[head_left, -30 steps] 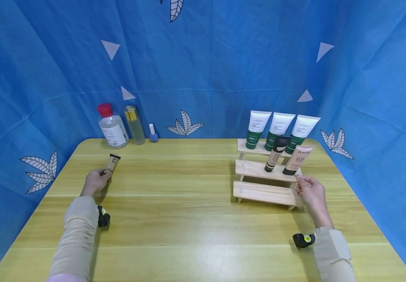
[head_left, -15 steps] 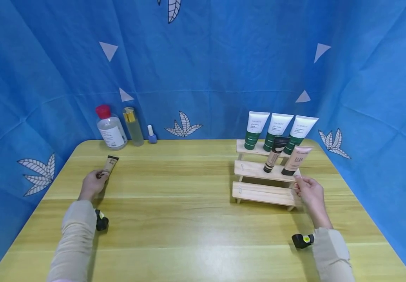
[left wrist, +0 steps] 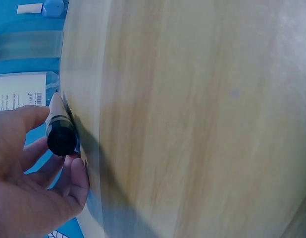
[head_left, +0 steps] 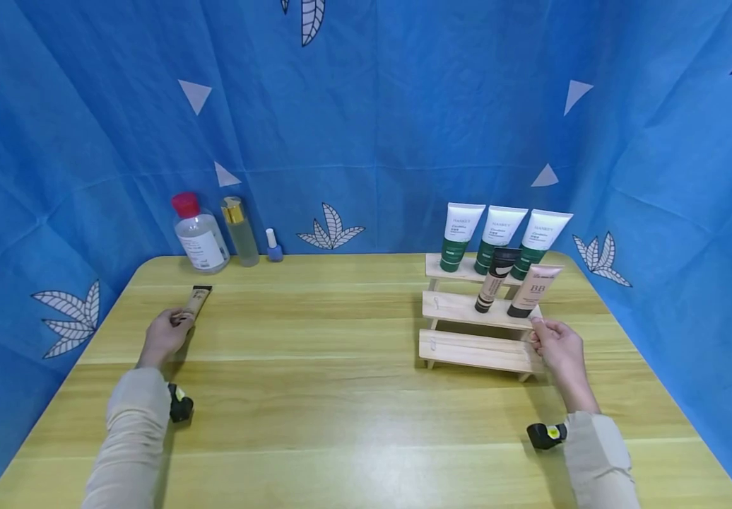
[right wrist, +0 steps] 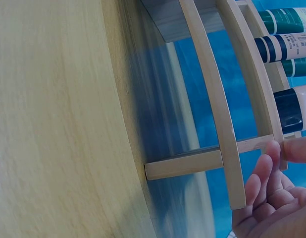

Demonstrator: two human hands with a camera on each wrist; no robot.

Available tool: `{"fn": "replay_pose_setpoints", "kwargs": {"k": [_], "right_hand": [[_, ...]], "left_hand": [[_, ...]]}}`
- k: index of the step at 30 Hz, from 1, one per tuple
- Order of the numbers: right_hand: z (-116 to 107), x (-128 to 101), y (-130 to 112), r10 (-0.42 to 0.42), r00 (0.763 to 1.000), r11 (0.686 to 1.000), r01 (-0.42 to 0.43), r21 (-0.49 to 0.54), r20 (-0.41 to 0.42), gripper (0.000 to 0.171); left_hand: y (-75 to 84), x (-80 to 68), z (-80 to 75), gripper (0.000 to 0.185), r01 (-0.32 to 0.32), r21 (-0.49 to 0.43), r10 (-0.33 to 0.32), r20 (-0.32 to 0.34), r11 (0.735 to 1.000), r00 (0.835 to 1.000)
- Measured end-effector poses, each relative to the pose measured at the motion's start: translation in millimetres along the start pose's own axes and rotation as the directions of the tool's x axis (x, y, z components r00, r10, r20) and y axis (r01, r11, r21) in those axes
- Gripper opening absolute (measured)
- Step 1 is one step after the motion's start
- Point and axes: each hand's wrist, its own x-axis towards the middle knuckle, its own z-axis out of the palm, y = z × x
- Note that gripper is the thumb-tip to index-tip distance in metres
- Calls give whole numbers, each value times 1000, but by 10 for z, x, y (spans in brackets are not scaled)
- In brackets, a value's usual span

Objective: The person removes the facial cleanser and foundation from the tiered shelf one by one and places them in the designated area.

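Nearest to me, the left hand [head_left: 164,335] lies on the table [head_left: 315,396] toward its left edge, its fingers curled around the lower end of a beige tube [head_left: 196,302]; the tube's cap shows dark and round in the left wrist view [left wrist: 61,140]. I judge that the tube is just being grasped and picked up. The next move probably asks for lifting it clear and carrying it across to the rack.

On the right side, the right hand [head_left: 557,346] pinches the right end of the wooden rack [head_left: 468,350], it seems to steady it. The lowest step holds nothing. The middle step carries a dark tube [head_left: 496,278] and a pink tube [head_left: 534,289]. The top step holds three green tubes [head_left: 502,237]. At the far left corner stand two bottles [head_left: 216,232] and a small blue one [head_left: 273,244].
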Motion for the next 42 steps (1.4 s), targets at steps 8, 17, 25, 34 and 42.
{"fn": "replay_pose_setpoints", "kwargs": {"k": [8, 17, 25, 34, 42], "right_hand": [[-1, -4, 13, 1, 1000, 1000, -1, -7, -3, 53], [4, 12, -3, 8, 1000, 1000, -8, -26, 3, 55], [-3, 18, 6, -1, 1000, 1000, 1, -16, -4, 52], [-6, 10, 26, 17, 1000, 1000, -17, -3, -3, 52], [-5, 28, 14, 25, 1000, 1000, -25, -1, -6, 55]], "left_hand": [[-5, -22, 43, 56, -2, -36, -1, -75, 999, 997], [67, -81, 71, 54, 31, -104, -50, -180, 994, 982], [156, -108, 167, 42, -113, -114, 68, -338, 987, 939], [320, -152, 293, 43, -172, -142, 125, -289, 975, 949], [488, -148, 407, 43, -270, -184, 217, -265, 945, 940]]}}
